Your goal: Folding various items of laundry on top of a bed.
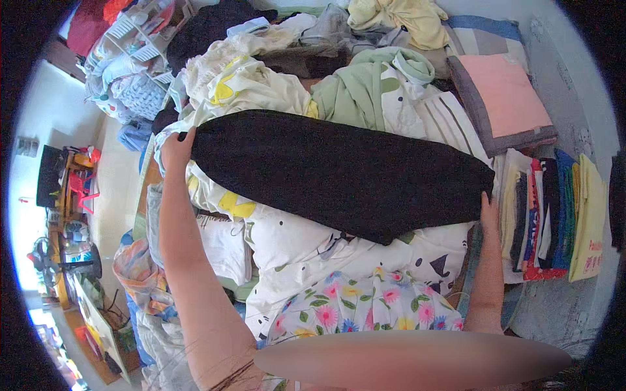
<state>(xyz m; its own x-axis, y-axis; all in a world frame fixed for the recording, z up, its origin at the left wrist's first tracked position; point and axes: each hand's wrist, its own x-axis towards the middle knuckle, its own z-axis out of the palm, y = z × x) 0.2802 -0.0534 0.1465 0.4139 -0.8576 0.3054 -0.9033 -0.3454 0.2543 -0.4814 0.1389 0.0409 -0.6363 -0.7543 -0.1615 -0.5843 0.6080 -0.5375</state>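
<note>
A long black garment (337,171), apparently trousers folded lengthwise, stretches sideways in front of me. My left hand (177,148) grips its narrower left end. At the wider right end, my right hand (489,211) pinches the edge, with part of the fingers hidden by the cloth. Beneath the black cloth lies crumpled white bedding (293,234) with yellow and dark printed shapes. A light green cloth (354,93) is bunched just beyond the garment's upper edge.
Folded clothes (543,215) stand in a row at the right, below a pink and grey folded textile (511,95). Loose clothes heap up at the far side, near a white plastic basket (139,36). A multicoloured cloth (142,276) lies at the left; a fan (46,256) stands beyond.
</note>
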